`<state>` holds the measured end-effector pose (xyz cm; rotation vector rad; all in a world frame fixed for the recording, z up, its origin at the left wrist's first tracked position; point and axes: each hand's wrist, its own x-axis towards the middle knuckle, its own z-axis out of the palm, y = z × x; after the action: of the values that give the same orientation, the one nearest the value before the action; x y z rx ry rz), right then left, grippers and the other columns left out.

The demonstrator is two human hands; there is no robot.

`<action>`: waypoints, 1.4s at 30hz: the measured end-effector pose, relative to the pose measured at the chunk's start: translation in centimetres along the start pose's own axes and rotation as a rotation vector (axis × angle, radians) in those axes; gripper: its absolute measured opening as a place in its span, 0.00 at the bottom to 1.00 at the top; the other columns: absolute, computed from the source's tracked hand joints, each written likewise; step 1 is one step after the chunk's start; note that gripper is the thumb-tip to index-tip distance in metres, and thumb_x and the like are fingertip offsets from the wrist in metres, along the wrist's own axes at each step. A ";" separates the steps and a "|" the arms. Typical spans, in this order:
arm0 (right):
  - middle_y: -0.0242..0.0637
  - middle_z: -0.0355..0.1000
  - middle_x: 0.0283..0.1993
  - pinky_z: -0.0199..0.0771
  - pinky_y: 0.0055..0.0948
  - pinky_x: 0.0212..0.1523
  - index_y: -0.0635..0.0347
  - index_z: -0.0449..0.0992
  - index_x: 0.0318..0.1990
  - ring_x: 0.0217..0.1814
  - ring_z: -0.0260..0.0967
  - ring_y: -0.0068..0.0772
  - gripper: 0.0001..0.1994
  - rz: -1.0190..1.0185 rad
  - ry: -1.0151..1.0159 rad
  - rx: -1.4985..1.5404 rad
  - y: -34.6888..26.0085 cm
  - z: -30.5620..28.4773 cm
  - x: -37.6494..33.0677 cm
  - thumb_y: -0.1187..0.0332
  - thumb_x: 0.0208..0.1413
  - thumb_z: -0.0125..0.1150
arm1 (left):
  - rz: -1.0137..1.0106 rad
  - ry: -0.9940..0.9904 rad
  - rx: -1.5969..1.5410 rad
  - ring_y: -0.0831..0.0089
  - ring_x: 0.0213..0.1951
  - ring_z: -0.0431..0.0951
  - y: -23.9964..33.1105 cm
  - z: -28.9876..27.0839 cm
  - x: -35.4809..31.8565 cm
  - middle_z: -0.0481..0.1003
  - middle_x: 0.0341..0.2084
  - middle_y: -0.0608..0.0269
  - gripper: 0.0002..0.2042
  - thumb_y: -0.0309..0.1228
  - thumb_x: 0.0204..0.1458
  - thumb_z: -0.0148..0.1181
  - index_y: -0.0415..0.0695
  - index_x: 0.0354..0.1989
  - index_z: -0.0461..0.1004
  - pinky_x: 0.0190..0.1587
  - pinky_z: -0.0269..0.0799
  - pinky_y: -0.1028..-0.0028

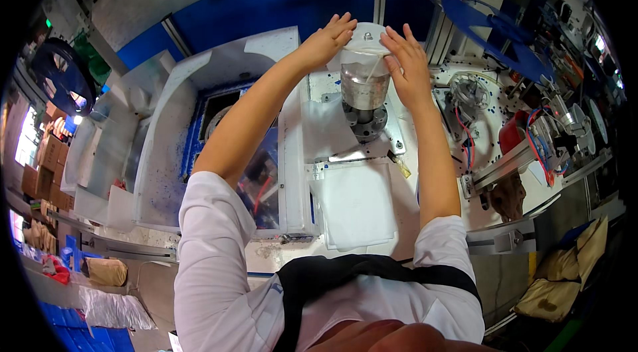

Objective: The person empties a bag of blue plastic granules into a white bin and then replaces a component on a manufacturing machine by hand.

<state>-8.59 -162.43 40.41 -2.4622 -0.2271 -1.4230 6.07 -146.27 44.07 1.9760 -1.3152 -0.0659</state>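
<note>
Left hand [324, 44], cylinder [363, 79] between (upright), right hand [410, 67]

Open air above paper [357, 206] — cylinder [364, 91] beyond.

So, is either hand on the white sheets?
No, the left hand and right hand are at the metal cylinder; the white sheets lie apart.

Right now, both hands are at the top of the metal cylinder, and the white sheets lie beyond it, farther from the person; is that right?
Not quite: the head view shows the white sheets nearer the person than the metal cylinder. The left hand and right hand are indeed at its top.
</note>
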 end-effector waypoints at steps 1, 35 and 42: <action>0.33 0.63 0.58 0.45 0.41 0.62 0.53 0.71 0.50 0.66 0.49 0.40 0.16 -0.020 -0.006 0.010 -0.1 -0.1 -0.1 0.65 0.53 0.50 | -0.012 -0.002 0.009 0.63 0.67 0.35 0.0 0.0 0.0 0.44 0.65 0.58 0.22 0.40 0.60 0.39 0.47 0.61 0.56 0.65 0.35 0.66; 0.35 0.72 0.47 0.51 0.39 0.61 0.56 0.77 0.41 0.56 0.65 0.35 0.10 0.003 0.263 0.218 -2.4 1.8 -1.6 0.72 0.52 0.51 | -0.026 0.077 0.285 0.61 0.66 0.38 2.8 1.6 -2.2 0.45 0.64 0.55 0.26 0.44 0.60 0.29 0.48 0.65 0.43 0.63 0.30 0.55; 0.40 0.65 0.56 0.46 0.36 0.63 0.59 0.70 0.51 0.61 0.59 0.33 0.16 0.212 0.451 0.526 -0.5 0.9 -3.3 0.69 0.54 0.48 | -0.044 0.068 0.111 0.63 0.65 0.45 1.8 0.3 -1.6 0.57 0.60 0.57 0.26 0.49 0.59 0.31 0.48 0.61 0.55 0.63 0.31 0.55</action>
<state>-9.63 -161.66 37.17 -1.6545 -0.2012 -1.5393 3.85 -145.50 44.40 2.0821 -1.2559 0.0538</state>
